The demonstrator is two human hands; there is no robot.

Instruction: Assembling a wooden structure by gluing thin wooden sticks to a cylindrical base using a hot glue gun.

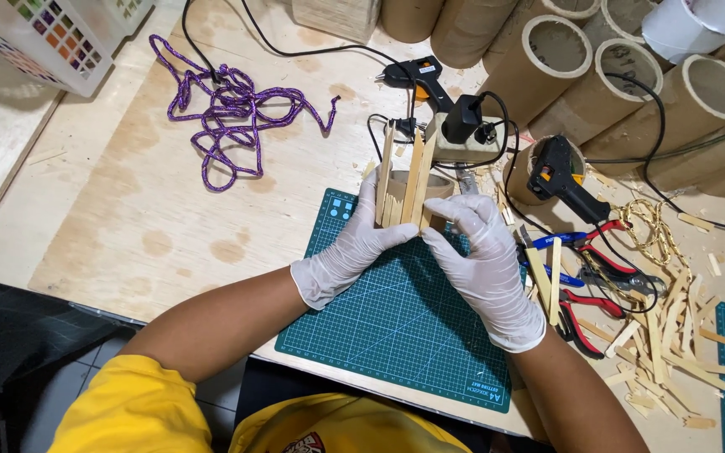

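Note:
Both hands wear white gloves and hold a short cardboard tube (435, 186) clad with upright wooden sticks (413, 178) over a green cutting mat (396, 323). My left hand (354, 245) grips the tube's left side, fingers on the sticks. Pinching the sticks at the tube's right side is my right hand (482, 260). The sticks rise above the tube's rim at uneven heights.
A purple cord (230, 109) lies on the wooden table at left. Two black glue guns (419, 75) (565, 178), a power strip (472, 138), large cardboard tubes (627, 71), pliers and cutters (593, 268), scattered wooden stick scraps (673, 344) and a plastic basket (52, 33) surround the mat.

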